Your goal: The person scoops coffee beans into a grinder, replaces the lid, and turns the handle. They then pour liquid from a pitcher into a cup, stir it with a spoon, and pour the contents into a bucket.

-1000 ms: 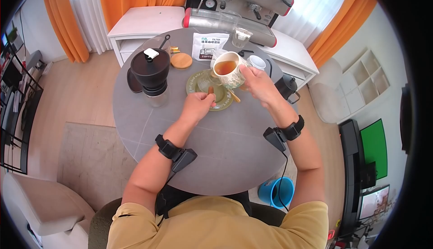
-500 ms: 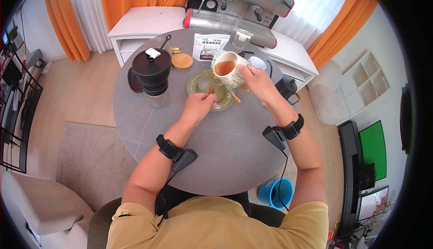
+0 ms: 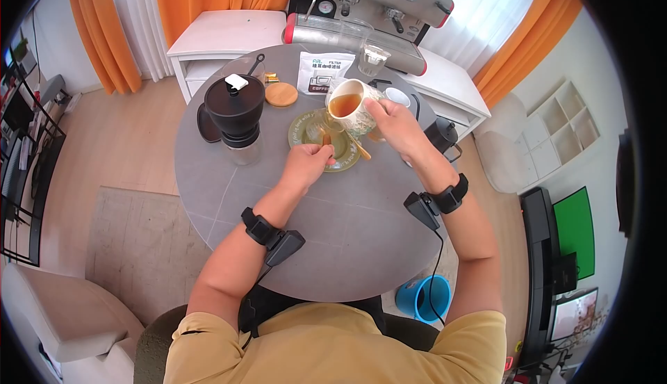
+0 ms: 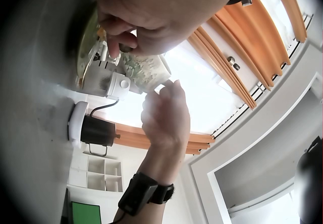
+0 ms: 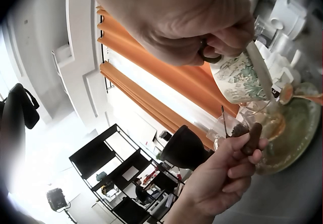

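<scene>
My right hand [image 3: 396, 127] grips a white mug with a green leaf pattern [image 3: 358, 114] by its handle side. The mug is tilted to the left, and amber liquid [image 3: 345, 104] shows inside it. Just below and left, my left hand [image 3: 306, 164] pinches a brown handle [image 5: 255, 139] between thumb and fingers. Beyond that handle, a clear glass vessel [image 5: 272, 123] with some amber liquid is over the green plate [image 3: 297, 132]; the mug partly hides it in the head view. A wooden spoon [image 3: 362, 150] lies at the plate's right side.
A dark coffee grinder [image 3: 235, 102] stands left on the round grey table [image 3: 333, 231], near a round wooden lid [image 3: 281, 94]. Behind are a white coffee filter pouch [image 3: 323, 71] and a clear cup [image 3: 374, 59]. A dark kettle [image 3: 440, 134] stands at the right.
Both hands hold nearly the same place. The mug tips slightly more to the left, and the view shifts a little.
</scene>
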`<control>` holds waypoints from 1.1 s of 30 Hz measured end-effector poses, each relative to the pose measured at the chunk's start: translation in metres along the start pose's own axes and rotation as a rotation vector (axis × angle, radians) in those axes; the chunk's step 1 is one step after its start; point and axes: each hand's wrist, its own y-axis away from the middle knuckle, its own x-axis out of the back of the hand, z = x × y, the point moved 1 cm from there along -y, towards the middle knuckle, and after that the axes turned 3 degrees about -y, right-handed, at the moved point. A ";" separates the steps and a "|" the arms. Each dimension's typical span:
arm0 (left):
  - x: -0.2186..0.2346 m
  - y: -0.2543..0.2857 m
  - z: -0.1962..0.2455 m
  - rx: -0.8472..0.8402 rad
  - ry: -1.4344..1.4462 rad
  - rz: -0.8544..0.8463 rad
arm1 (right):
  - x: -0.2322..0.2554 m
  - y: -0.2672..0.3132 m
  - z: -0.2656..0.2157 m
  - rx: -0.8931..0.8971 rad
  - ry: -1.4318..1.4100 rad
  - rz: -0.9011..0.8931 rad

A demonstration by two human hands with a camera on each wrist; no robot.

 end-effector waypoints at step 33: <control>-0.006 -0.001 -0.004 -0.005 0.085 0.019 | -0.002 -0.001 -0.012 0.067 0.125 -0.002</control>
